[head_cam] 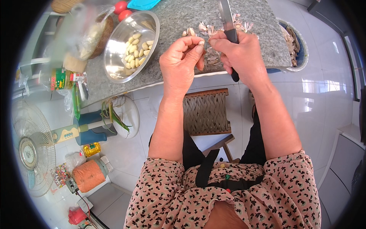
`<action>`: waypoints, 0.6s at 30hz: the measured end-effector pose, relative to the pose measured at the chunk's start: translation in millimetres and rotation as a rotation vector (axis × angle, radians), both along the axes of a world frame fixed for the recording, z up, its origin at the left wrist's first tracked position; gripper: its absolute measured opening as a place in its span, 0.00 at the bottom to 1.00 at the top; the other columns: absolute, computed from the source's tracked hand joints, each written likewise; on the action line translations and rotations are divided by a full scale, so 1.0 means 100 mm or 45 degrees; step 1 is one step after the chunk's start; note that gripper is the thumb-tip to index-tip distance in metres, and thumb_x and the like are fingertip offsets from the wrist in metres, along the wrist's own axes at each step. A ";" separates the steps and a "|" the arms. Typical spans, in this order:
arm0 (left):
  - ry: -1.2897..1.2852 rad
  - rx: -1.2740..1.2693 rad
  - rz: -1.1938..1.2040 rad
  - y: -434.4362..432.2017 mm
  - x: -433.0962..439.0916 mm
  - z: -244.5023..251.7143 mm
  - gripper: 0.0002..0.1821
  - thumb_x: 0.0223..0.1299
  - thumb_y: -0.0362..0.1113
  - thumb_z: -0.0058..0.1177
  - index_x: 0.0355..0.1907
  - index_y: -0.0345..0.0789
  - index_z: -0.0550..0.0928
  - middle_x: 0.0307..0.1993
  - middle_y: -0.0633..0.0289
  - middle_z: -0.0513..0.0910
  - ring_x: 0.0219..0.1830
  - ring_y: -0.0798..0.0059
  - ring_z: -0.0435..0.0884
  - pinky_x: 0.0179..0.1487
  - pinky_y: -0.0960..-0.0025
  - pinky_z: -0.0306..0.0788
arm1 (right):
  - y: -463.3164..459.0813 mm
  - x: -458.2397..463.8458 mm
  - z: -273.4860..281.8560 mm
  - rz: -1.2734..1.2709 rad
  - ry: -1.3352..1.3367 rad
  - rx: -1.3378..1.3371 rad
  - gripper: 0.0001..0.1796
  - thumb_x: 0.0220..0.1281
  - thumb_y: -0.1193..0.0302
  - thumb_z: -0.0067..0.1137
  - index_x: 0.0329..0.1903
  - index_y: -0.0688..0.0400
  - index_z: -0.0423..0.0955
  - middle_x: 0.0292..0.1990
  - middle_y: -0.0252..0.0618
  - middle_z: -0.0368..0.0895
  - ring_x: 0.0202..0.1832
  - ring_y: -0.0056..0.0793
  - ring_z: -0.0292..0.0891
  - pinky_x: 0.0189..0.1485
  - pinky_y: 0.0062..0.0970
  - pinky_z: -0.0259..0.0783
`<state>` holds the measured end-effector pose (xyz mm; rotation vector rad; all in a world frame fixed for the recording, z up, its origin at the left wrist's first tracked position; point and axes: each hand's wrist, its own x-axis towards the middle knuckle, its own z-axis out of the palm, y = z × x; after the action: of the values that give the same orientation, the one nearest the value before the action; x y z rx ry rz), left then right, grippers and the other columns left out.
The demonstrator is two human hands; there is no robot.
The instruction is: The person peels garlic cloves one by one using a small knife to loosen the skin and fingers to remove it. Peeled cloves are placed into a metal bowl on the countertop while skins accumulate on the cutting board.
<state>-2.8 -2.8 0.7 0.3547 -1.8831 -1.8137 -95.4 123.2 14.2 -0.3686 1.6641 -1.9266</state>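
Observation:
My right hand (240, 50) grips the black handle of a kitchen knife (226, 17), its blade pointing away from me over the counter. Close beside it, my left hand (183, 57) has thumb and forefinger pinched together; whether a small piece is between them is hidden. Unpeeled garlic cloves (188, 32) lie just beyond my left hand. Papery garlic skins (213, 55) are scattered under and behind both hands. To the left, a stainless steel bowl (110, 61) holds several peeled garlic cloves (133, 48).
The grey stone countertop (177, 14) ends just before me. Two red tomatoes (125, 15) and a turquoise plastic item (143, 3) lie beyond the bowl. A bin (303, 54) stands right of the counter. Below are a woven stool (206, 113) and, leftward, a fan (31, 154).

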 end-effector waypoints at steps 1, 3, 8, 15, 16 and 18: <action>-0.004 -0.032 0.005 0.01 0.00 0.00 0.09 0.64 0.25 0.54 0.45 0.25 0.80 0.30 0.60 0.81 0.24 0.80 0.76 0.28 0.78 0.69 | 0.01 -0.01 0.01 0.039 -0.066 -0.059 0.05 0.54 0.75 0.59 0.30 0.65 0.76 0.19 0.34 0.74 0.13 0.16 0.65 0.13 0.21 0.58; -0.020 -0.086 0.024 0.04 0.00 0.02 0.09 0.64 0.24 0.54 0.45 0.25 0.80 0.30 0.61 0.81 0.25 0.81 0.76 0.28 0.79 0.70 | 0.03 -0.03 0.02 0.117 -0.197 -0.177 0.06 0.54 0.75 0.60 0.29 0.66 0.76 0.19 0.35 0.74 0.13 0.16 0.65 0.13 0.21 0.59; 0.013 -0.183 0.009 0.05 0.01 0.02 0.07 0.64 0.23 0.54 0.44 0.26 0.81 0.30 0.62 0.81 0.26 0.81 0.78 0.30 0.79 0.71 | 0.03 -0.03 0.03 0.121 -0.190 -0.193 0.05 0.53 0.76 0.60 0.28 0.66 0.76 0.19 0.36 0.74 0.13 0.16 0.65 0.13 0.20 0.59; 0.062 -0.184 -0.053 0.02 0.04 0.00 0.07 0.62 0.21 0.54 0.43 0.26 0.82 0.32 0.60 0.82 0.27 0.80 0.78 0.31 0.79 0.71 | 0.05 -0.04 0.03 0.170 -0.157 -0.182 0.04 0.52 0.77 0.60 0.27 0.66 0.76 0.19 0.36 0.74 0.14 0.16 0.65 0.13 0.20 0.61; 0.068 -0.195 -0.061 0.02 0.04 0.00 0.07 0.62 0.21 0.54 0.42 0.26 0.82 0.32 0.60 0.82 0.27 0.80 0.78 0.31 0.79 0.71 | 0.06 -0.05 0.03 0.170 -0.149 -0.168 0.04 0.51 0.77 0.60 0.26 0.66 0.76 0.19 0.36 0.74 0.14 0.16 0.65 0.13 0.20 0.61; 0.078 -0.230 -0.080 0.01 0.05 0.00 0.07 0.62 0.20 0.54 0.42 0.26 0.82 0.33 0.59 0.82 0.27 0.80 0.78 0.31 0.78 0.71 | 0.06 -0.04 0.05 0.171 -0.133 -0.140 0.04 0.51 0.78 0.59 0.25 0.66 0.76 0.18 0.35 0.74 0.14 0.17 0.66 0.13 0.20 0.61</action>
<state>2.0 -1.5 0.5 0.1761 -2.0162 -1.6576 -99.7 128.8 18.8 -0.4052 1.4344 -1.9082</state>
